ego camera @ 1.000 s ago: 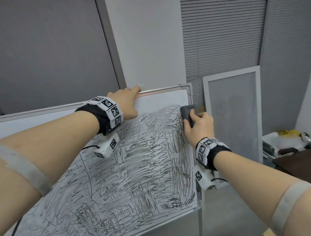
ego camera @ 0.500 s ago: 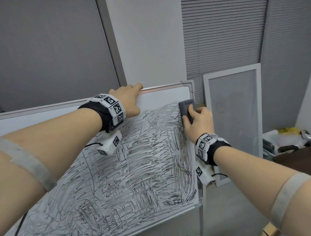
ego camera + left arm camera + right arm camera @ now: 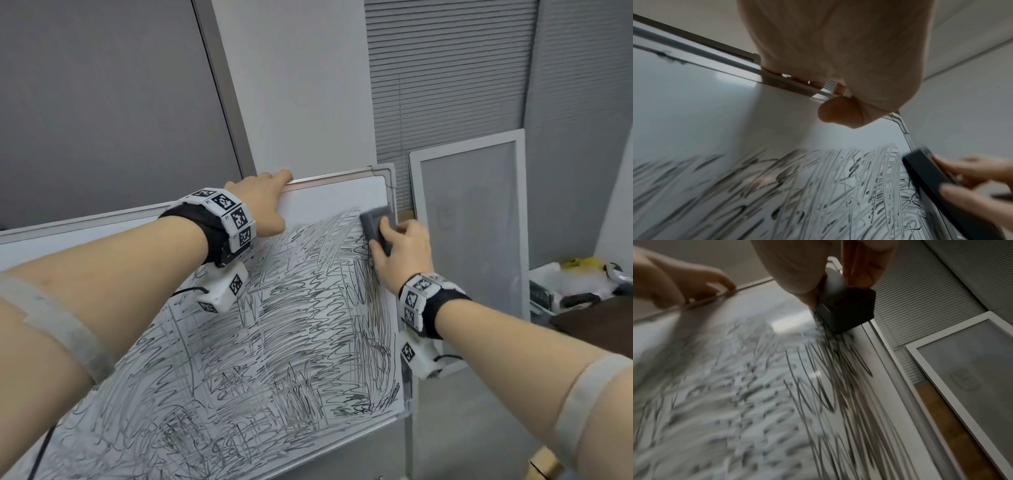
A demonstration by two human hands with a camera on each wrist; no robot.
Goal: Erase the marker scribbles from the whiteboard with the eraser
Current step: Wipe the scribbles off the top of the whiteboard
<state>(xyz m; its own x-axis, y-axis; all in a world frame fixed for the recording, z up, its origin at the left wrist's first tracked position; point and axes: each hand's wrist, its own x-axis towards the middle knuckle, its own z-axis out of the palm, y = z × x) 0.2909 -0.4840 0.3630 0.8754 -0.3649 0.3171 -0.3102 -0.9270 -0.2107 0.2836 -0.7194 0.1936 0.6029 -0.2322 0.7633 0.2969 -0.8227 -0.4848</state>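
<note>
A tilted whiteboard (image 3: 329, 195) is covered with black marker scribbles (image 3: 281, 329) across most of its face; a strip under the top edge is bare white. My right hand (image 3: 400, 250) grips a dark grey eraser (image 3: 376, 226) and presses it flat on the board near the upper right corner, at the top of the scribbles. The eraser (image 3: 846, 311) shows dark and blocky in the right wrist view, held between thumb and fingers. My left hand (image 3: 263, 202) holds the board's top frame, fingers curled over the edge and thumb (image 3: 838, 112) on the front face.
A framed grey panel (image 3: 472, 219) leans on the blinds just right of the board. A white bin with clutter (image 3: 565, 284) and a dark tabletop (image 3: 596, 318) sit at the far right. Grey wall and a partition stand behind.
My right hand slid the eraser up the board's right side toward the upper corner. The left hand stayed gripping the top frame.
</note>
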